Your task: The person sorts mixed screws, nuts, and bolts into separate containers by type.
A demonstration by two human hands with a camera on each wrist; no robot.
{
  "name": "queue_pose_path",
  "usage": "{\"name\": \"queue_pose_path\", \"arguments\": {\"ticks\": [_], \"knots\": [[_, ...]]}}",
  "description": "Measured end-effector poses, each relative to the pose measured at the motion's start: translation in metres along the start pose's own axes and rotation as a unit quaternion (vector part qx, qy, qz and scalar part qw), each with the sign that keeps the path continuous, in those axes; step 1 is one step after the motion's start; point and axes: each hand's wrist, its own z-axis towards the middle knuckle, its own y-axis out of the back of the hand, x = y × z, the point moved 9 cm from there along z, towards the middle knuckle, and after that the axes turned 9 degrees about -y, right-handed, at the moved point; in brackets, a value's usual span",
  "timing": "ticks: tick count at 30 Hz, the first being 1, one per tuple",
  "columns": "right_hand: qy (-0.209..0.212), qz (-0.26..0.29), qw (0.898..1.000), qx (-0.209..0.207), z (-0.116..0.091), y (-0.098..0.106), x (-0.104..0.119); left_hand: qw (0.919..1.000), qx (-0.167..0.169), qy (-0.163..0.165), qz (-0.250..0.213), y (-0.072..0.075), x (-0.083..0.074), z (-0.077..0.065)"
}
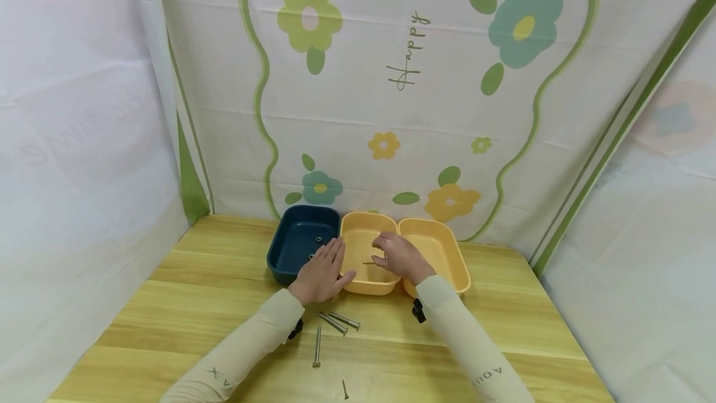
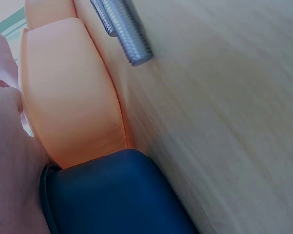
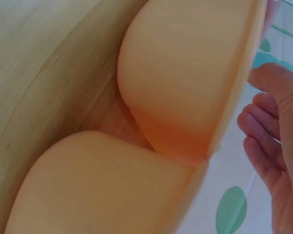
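Head view: beyond bolts (image 1: 333, 323), straight left fingers (image 1: 329, 254) partly hide blue tray (image 1: 296, 236); right fingers (image 1: 383, 240) curve loosely.

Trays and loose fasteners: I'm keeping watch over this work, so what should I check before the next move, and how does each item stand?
1. Trays in a row: ok; blue tray, middle yellow tray and right yellow tray stand side by side.
2. Visible nuts inside the blue tray: ok; the hand may hide more.
3. Left hand clear of the blue tray: not ok; it lies over its right edge.
4. Right hand off the thin fastener in the middle yellow tray: cannot tell.
5. Three bolts in a tray: not ok; on the table.
6. Small screw in a tray: not ok; also on the table.
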Motion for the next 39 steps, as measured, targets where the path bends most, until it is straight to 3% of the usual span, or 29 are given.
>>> {"name": "queue_pose_path", "arguments": {"ticks": [10,20,28,39], "knots": [[0.004,0.048,0.999,-0.005,-0.017,0.035,-0.003,0.9999,0.006,-0.001,0.013,-0.005,0.003,0.001],[0.026,0.057,0.998,0.029,-0.040,0.054,0.022,0.9999,0.004,0.001,0.016,-0.005,0.004,0.001],[0.042,0.082,0.994,0.051,-0.063,0.055,0.045,0.9999,-0.001,-0.005,0.009,-0.002,0.000,0.000],[0.049,0.132,0.983,0.118,-0.086,0.042,0.072,0.9999,-0.003,-0.004,0.010,0.001,-0.002,-0.001]]}}
